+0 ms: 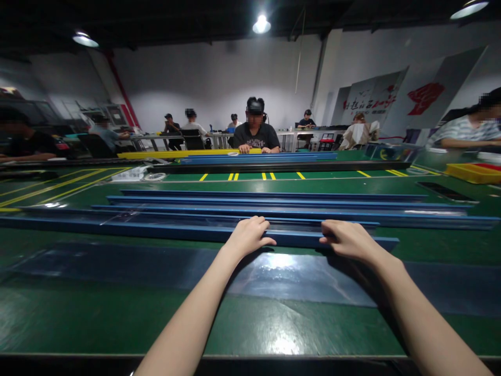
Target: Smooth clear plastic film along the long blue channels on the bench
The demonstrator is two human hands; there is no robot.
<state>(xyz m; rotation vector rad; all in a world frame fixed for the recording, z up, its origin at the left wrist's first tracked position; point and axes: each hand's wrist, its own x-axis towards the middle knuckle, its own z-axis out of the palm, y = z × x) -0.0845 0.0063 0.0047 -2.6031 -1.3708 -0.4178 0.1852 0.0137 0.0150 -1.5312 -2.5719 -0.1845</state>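
Gripping nearest blue rail (156, 230): left hand (249, 235) and right hand (346, 238), fingers curled over its top.

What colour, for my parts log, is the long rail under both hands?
Blue rail, clearest in head view.

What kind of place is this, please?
Probably a factory workshop: long blue channel-shaped rails lie across a green work table, other seated people work at similar benches, and round industrial ceiling lamps shine overhead.
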